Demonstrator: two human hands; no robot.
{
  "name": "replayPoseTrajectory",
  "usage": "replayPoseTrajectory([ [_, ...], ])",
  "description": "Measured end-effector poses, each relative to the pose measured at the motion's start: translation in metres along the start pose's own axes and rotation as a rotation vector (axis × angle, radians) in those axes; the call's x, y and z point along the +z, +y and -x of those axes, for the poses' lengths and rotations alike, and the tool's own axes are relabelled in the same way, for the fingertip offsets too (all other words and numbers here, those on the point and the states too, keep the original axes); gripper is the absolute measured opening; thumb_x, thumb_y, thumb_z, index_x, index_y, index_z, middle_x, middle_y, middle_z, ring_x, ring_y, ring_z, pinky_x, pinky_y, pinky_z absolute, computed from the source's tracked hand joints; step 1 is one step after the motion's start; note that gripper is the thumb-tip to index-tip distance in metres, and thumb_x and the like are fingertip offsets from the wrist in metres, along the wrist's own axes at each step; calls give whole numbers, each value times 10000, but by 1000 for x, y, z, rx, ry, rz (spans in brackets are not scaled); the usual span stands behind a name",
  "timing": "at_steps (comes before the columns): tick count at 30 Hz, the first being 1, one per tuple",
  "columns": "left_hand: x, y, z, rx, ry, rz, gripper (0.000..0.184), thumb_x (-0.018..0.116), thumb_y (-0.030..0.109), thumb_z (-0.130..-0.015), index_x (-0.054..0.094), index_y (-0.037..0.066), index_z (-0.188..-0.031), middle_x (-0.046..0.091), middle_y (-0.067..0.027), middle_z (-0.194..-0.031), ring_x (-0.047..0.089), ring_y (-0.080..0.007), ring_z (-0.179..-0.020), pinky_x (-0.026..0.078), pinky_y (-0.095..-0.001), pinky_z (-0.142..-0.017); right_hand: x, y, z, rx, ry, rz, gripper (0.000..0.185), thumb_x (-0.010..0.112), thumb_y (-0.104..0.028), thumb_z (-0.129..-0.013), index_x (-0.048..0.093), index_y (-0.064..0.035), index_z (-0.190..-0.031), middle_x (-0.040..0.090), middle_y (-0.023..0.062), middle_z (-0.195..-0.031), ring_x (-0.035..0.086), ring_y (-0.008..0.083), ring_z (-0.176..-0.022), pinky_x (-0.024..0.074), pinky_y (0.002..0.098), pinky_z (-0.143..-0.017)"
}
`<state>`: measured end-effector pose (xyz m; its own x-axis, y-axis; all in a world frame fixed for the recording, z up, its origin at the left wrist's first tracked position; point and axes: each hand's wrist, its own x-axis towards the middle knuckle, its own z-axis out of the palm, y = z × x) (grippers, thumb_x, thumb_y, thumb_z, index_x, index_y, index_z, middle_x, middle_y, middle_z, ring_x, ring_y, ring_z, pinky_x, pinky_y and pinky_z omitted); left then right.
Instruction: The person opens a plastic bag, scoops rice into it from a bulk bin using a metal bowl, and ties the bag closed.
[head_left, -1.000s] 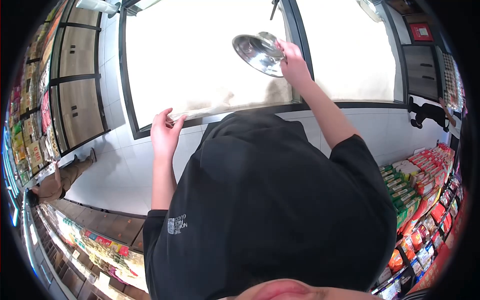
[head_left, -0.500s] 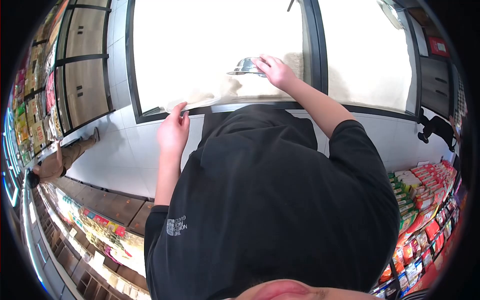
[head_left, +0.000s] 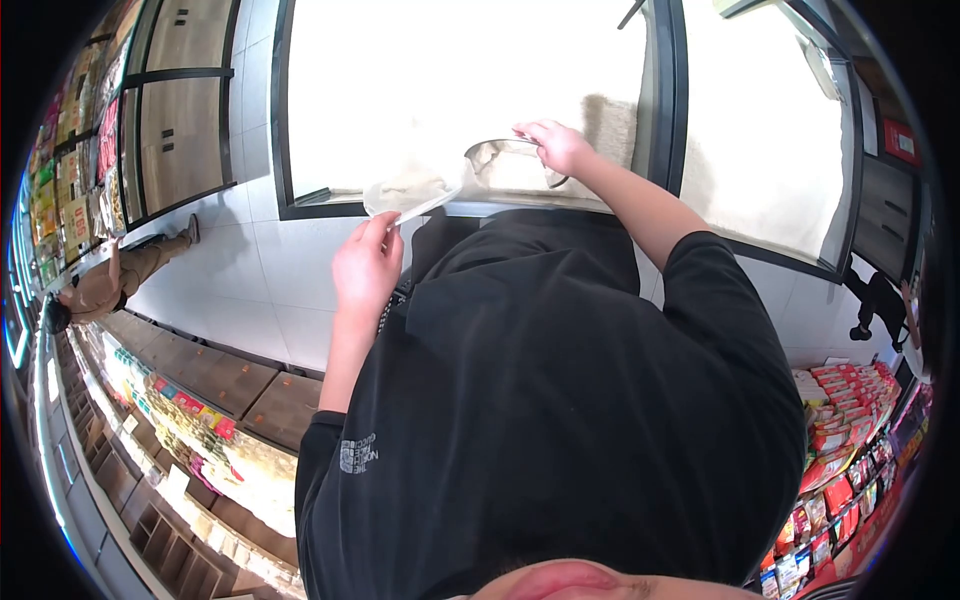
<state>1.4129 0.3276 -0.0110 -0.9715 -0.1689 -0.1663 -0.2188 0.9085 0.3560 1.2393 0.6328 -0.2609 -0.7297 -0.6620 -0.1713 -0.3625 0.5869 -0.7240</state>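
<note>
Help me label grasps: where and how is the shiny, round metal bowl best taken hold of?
I'd grip the bowl by the right of its rim, coming from the right: its thin edge likely suits a pinch, and the opposite side faces the translucent, pale plastic bag.

On the left chest of your black short-sleeved fabric shirt [head_left: 560,420], a small pale-grey printed logo [head_left: 358,455] reads "THE NORTH FACE" with "GUCCI" beneath, upside down in your view. A pale rectangular card [head_left: 80,222] on the far-left shelves shows you large sideways digits, sixes or nines, too blurred to settle.
</note>
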Motion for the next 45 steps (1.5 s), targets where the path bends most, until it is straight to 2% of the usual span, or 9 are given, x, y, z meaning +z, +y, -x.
replayPoseTrajectory([
  [3,-3,6,-2,-68,-18,-2,255,694,154,-915,705,186,-1168,704,-33,-856,688,-221,-699,553,-372,-638,-4,15,-12,-34,-11,-94,602,554,17,-843,595,-209,-1399,669,136,-1277,665,297,-1110,543,389,-989],
  [10,-11,3,-13,-84,-66,-131,276,728,160,-876,716,183,-1151,690,-38,-1078,673,-234,-819,560,-390,-703,-36,28,-5,379,-55,-217,623,529,5,-867,557,-160,-1467,616,137,-1423,641,288,-1215,501,374,-1041],
  [16,-25,0,-32,396,141,-236,225,744,85,-774,772,139,-990,619,-61,-1276,583,-274,-1091,526,-400,-900,-69,20,28,708,136,-583,588,551,-48,-916,519,-152,-1494,689,113,-1200,696,200,-1041,575,357,-892],
  [22,-43,-2,-48,528,-37,-186,325,712,2,-765,744,140,-1058,622,-48,-1282,608,-264,-1011,534,-394,-883,-110,-40,43,651,337,-1058,592,512,24,-924,450,-107,-1498,639,95,-1218,682,202,-983,597,363,-793],
  [28,-33,-21,-68,479,19,-186,292,636,-13,-782,716,102,-1038,631,-92,-1085,627,-280,-1034,545,-413,-868,-145,-118,16,345,395,-1111,534,515,40,-911,447,-26,-1436,612,113,-1222,636,185,-1021,577,351,-788],
  [33,-27,-26,-80,438,34,-94,222,630,-26,-784,711,74,-966,601,-110,-966,627,-290,-988,551,-410,-833,-135,-170,-21,228,298,-1184,370,539,25,-906,622,65,-1264,692,105,-1042,672,167,-911,565,315,-752],
  [36,-22,-29,-83,433,70,-7,195,639,-29,-778,717,70,-926,586,-111,-927,617,-296,-950,547,-405,-821,-114,-179,-41,327,314,-1008,393,566,11,-899,606,56,-1288,697,123,-1072,681,171,-942,563,303,-734],
  [40,-9,-36,-88,466,147,96,194,656,-22,-776,735,79,-922,574,-106,-908,604,-300,-934,539,-398,-818,-122,-262,-41,430,368,-661,606,583,9,-886,387,64,-1456,637,190,-1177,647,203,-1022,549,363,-851],
  [45,-2,-38,-89,432,109,164,191,708,-1,-807,769,109,-951,573,-96,-955,592,-308,-1010,544,-390,-873,-84,-249,-40,188,391,-251,653,609,-46,-879,353,29,-1475,532,241,-1229,541,339,-1168,484,436,-989],
])
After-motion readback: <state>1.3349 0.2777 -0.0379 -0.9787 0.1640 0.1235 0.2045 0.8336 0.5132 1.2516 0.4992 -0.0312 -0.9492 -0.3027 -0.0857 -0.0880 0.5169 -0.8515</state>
